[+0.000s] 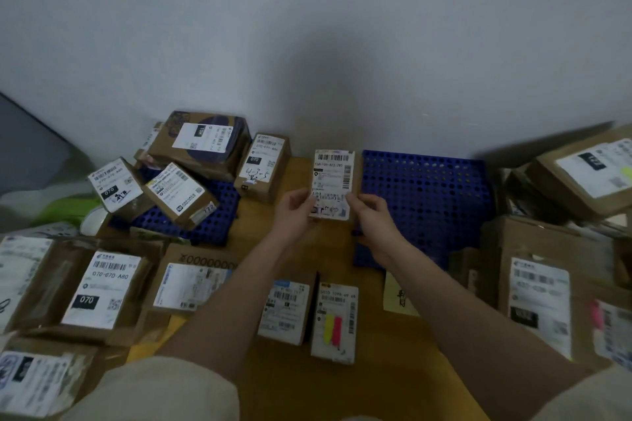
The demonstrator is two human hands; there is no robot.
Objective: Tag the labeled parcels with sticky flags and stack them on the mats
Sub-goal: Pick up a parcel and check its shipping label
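Small labeled parcel held up between both hands

The left hand (pixel 295 212) and right hand (pixel 371 215) pinch the parcel's (pixel 332 183) lower corners above the wooden counter (pixel 328 249), beside the blue perforated mat (pixel 427 202); its white barcode label faces the camera.

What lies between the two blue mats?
The head view shows a strip of wooden floor between the left mat and right mat, with both hands holding a labeled parcel over it.

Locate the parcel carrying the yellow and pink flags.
The flagged parcel lies low at centre on the wooden floor, between the forearms, beside another small parcel on its left.
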